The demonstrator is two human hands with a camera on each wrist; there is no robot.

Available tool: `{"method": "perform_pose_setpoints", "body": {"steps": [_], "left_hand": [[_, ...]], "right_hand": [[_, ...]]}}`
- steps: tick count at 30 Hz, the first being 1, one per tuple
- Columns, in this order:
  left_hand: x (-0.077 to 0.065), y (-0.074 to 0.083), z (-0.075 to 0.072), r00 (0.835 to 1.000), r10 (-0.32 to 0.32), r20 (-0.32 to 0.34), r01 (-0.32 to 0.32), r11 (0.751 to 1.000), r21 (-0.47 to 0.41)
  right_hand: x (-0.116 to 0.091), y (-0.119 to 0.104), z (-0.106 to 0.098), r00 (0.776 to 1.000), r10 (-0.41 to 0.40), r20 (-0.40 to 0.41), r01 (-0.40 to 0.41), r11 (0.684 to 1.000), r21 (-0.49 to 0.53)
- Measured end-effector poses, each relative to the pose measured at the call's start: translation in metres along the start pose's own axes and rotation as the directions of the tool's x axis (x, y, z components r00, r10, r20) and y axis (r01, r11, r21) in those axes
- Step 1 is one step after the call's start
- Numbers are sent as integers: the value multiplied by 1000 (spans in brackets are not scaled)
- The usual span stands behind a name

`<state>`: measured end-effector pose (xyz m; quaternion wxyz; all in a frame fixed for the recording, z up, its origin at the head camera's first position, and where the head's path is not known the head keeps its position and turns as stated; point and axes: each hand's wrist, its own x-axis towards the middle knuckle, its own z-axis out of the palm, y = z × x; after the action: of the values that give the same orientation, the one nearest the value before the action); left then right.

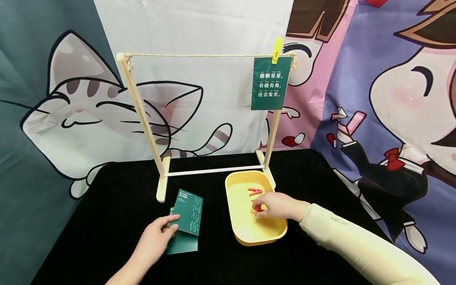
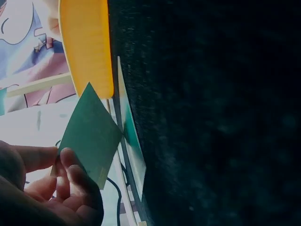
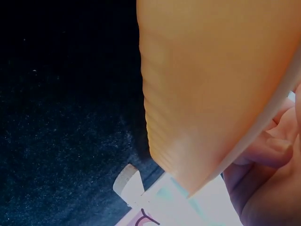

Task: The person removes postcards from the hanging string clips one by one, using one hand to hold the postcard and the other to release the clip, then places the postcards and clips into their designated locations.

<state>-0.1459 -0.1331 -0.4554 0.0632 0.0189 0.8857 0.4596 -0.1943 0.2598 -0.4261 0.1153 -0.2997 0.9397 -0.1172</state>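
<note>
My left hand [image 1: 155,236] pinches the left edge of a green printed card [image 1: 190,211], which is tilted up off the table. Beneath it a second green card [image 1: 183,242] lies on the black cloth; the left wrist view shows the raised card [image 2: 89,136] above it. My right hand [image 1: 276,205] reaches into a yellow basin [image 1: 246,236] and holds a red clothespin [image 1: 257,208] between thumb and fingers. Another red clothespin [image 1: 255,191] lies in the basin just beyond. In the right wrist view the basin wall [image 3: 211,84] hides the fingertips.
Behind stands a wooden frame [image 1: 144,118] with a rope [image 1: 192,55] strung across its top. At the rope's right end a yellow clothespin [image 1: 277,50] holds a green card [image 1: 271,84]. A cartoon-printed cloth [image 1: 213,27] hangs at the back.
</note>
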Motion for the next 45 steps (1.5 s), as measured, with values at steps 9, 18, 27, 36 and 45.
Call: {"method": "perform_pose_setpoints", "body": {"steps": [9, 18, 27, 36, 45], "left_hand": [[-8, -4, 2, 998, -15, 61, 11, 998, 69], [-13, -6, 1, 982, -36, 183, -40, 918, 395], [-22, -6, -5, 968, -93, 234, -39, 864, 503], [-19, -11, -6, 949, -156, 276, -27, 827, 562], [-20, -14, -5, 948, -145, 283, -60, 792, 608]], "right_hand": [[-2, -2, 1, 999, 26, 18, -25, 998, -63], [-4, -8, 1, 1000, 10, 4, -9, 992, -125], [-3, -9, 7, 1000, 1, -7, -3, 978, -211], [-1, -9, 11, 1000, -16, -2, 15, 957, -291], [3, -11, 12, 1000, -5, 14, 9, 945, -327]]}}
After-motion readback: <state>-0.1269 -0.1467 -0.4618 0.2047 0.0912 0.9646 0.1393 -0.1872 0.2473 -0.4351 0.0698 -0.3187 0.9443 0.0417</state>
